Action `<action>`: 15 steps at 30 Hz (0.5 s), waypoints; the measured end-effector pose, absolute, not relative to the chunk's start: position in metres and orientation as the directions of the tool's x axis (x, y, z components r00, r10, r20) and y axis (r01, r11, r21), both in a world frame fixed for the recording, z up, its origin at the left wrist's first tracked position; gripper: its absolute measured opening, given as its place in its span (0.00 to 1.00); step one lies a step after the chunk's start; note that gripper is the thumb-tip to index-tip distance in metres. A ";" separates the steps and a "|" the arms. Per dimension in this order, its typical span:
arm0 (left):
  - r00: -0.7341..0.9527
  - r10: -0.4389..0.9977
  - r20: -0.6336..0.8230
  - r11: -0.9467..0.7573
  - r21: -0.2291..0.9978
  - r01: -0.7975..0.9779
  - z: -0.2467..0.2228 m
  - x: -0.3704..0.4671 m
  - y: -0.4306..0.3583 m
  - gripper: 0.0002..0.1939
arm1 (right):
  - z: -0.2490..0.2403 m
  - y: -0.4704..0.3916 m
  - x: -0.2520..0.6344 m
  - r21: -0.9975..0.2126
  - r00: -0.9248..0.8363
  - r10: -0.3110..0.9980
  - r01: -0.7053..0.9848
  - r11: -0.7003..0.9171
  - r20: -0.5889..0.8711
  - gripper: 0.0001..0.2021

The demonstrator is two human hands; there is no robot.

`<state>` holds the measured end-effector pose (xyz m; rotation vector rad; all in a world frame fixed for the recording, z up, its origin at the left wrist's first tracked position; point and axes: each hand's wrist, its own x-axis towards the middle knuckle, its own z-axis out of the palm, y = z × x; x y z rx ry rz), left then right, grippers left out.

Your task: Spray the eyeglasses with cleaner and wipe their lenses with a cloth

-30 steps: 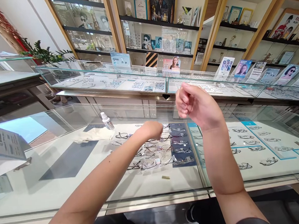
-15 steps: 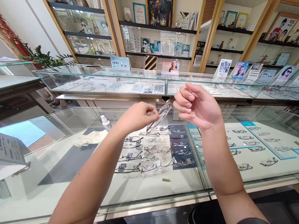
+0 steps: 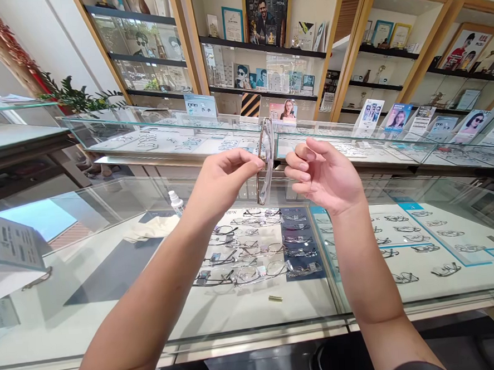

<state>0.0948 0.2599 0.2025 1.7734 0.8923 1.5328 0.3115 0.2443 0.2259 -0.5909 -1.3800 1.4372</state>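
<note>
A pair of eyeglasses (image 3: 265, 161) is held up over the glass display case, its frame upright and seen nearly edge-on. My left hand (image 3: 225, 180) pinches it at the middle between thumb and fingers. Just to the right, my right hand (image 3: 328, 174) is raised, palm toward me, fingers loosely curled and apart from the thumb, with nothing visible in it; it does not touch the glasses. Beneath both hands, rows of spectacle frames (image 3: 246, 274) lie in the case.
A white spray bottle (image 3: 176, 202) and a pale cloth (image 3: 149, 229) are beyond my left forearm. A printed stand (image 3: 14, 244) is at the left. Another glass counter (image 3: 152, 136) with upright cards runs behind, before wooden shelves (image 3: 259, 42).
My left hand has risen slightly and turned, bringing the eyeglasses from a tilted position to upright and higher. My right hand has hardly moved.
</note>
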 end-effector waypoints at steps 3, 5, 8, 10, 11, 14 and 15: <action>0.099 0.812 0.575 -0.582 0.811 0.064 0.201 0.095 0.260 0.09 | 0.222 0.246 0.308 -0.914 -0.314 0.904 -0.372 0.163 0.289 0.20; 0.106 0.813 0.573 -0.579 0.814 0.044 0.200 0.096 0.260 0.10 | 0.218 0.248 0.305 -0.896 -0.273 0.911 -0.405 0.182 0.308 0.20; 0.104 0.814 0.572 -0.577 0.816 0.033 0.198 0.099 0.259 0.11 | 0.214 0.251 0.300 -0.877 -0.237 0.917 -0.439 0.194 0.322 0.21; 0.088 0.805 0.587 -0.592 0.805 0.042 0.197 0.101 0.259 0.13 | 0.212 0.252 0.297 -0.877 -0.225 0.920 -0.438 0.198 0.320 0.21; 0.078 0.798 0.598 -0.602 0.797 0.051 0.196 0.102 0.259 0.13 | 0.210 0.252 0.296 -0.880 -0.218 0.922 -0.428 0.205 0.320 0.21; 0.066 0.778 0.625 -0.628 0.774 0.079 0.196 0.104 0.259 0.16 | 0.207 0.253 0.293 -0.889 -0.199 0.921 -0.393 0.237 0.334 0.21; 0.073 0.776 0.627 -0.631 0.772 0.081 0.196 0.104 0.259 0.17 | 0.206 0.254 0.293 -0.889 -0.197 0.920 -0.387 0.245 0.340 0.21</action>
